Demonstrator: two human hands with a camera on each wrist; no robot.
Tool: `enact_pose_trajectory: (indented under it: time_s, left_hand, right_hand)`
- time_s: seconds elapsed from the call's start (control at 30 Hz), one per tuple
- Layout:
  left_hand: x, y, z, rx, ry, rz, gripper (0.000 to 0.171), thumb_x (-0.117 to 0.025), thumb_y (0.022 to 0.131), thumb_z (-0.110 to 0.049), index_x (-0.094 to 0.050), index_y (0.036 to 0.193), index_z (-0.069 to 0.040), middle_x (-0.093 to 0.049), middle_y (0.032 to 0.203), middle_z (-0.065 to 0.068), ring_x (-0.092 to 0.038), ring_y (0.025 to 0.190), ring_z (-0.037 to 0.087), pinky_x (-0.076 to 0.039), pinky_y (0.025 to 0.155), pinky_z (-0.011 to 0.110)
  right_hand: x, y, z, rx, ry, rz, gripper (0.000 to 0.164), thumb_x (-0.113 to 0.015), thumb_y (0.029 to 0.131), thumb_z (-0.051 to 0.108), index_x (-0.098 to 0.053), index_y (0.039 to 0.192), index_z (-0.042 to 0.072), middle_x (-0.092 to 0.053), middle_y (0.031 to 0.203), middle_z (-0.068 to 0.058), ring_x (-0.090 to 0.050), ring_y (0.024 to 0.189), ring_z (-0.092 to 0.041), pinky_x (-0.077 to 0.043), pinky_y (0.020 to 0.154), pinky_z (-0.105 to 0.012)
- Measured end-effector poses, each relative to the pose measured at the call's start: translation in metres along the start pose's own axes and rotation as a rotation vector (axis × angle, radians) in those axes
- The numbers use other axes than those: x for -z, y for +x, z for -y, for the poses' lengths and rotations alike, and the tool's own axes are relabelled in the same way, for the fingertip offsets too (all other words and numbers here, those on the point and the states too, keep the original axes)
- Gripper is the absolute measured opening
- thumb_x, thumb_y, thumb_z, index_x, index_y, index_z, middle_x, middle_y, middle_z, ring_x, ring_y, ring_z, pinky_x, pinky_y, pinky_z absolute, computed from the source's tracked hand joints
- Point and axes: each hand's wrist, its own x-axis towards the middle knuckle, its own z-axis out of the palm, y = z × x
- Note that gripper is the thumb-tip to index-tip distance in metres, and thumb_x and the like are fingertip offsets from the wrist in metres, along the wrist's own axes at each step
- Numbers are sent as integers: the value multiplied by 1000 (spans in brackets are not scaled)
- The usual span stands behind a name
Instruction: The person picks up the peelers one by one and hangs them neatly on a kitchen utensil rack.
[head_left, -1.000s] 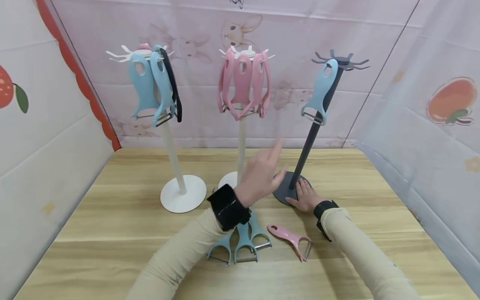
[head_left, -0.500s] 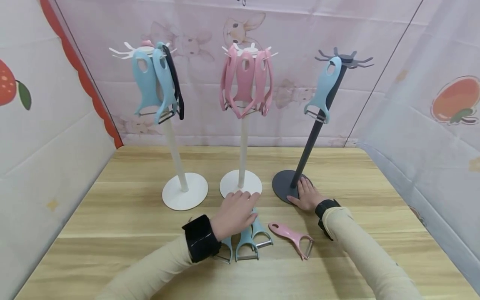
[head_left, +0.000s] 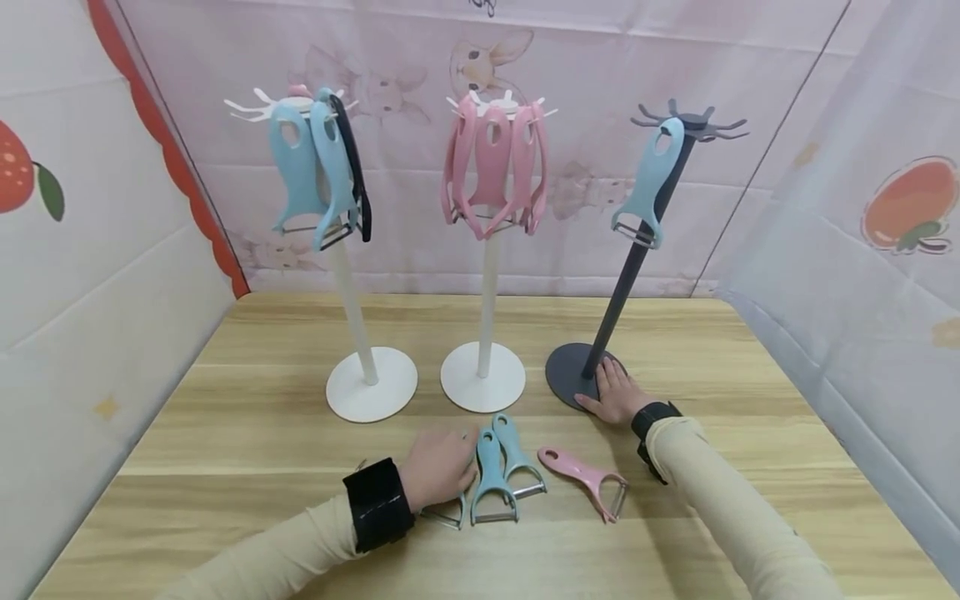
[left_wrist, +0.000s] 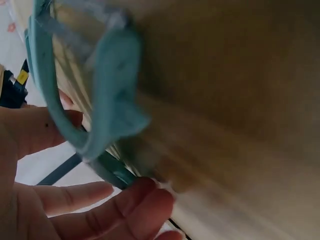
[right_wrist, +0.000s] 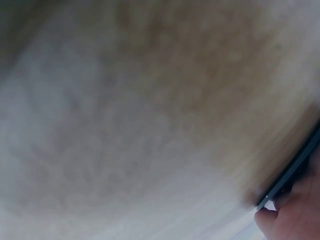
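Note:
In the head view my left hand [head_left: 438, 467] is over the leftmost light-blue peeler on the table, hiding its handle. The left wrist view shows thumb and fingers curled about that peeler [left_wrist: 102, 100], near where its handle meets the fork. Right beside it lie two more blue peelers, one [head_left: 491, 475] overlapping the other [head_left: 517, 454]. Further right is a pink peeler [head_left: 581, 475]. My right hand [head_left: 617, 393] rests flat with spread fingers on the round base of the dark grey stand [head_left: 568, 375], which bears one blue peeler [head_left: 651, 179].
Left, a white stand [head_left: 371, 383] carries blue peelers [head_left: 296, 167], a black one [head_left: 358, 175] and something pink behind. Pink peelers [head_left: 491, 162] hang around the middle white stand [head_left: 483, 379]. Printed cloth [head_left: 585, 50] closes off the back and sides.
My left hand has come down and left from in front of the middle stand to the leftmost blue peeler on the table. The right hand has stayed on the dark base.

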Motion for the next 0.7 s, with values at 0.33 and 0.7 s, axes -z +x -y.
enact_pose_trajectory:
  time_s: [0.33,0.7]
  left_hand:
    - [6,-3,11,71,-102,62,10,-57,77,-4,-57,87,-4,-45,62,0,-42,51,13,-37,42,25]
    - [26,16,5,64,-80,-78,42,-60,86,-20,-51,120,1,-51,62,2,-42,47,11,-32,37,25]
  right_hand:
    - [-2,-1,1,-4,-3,9,103,-16,84,72,-13,138,-16,-5,144,-34,-4,133,-45,-11,107,-53]
    - [-1,0,-2,-10,-10,-6,94,-26,89,64,-15,138,-16,-7,144,-34,-6,133,-45,-12,107,-52]
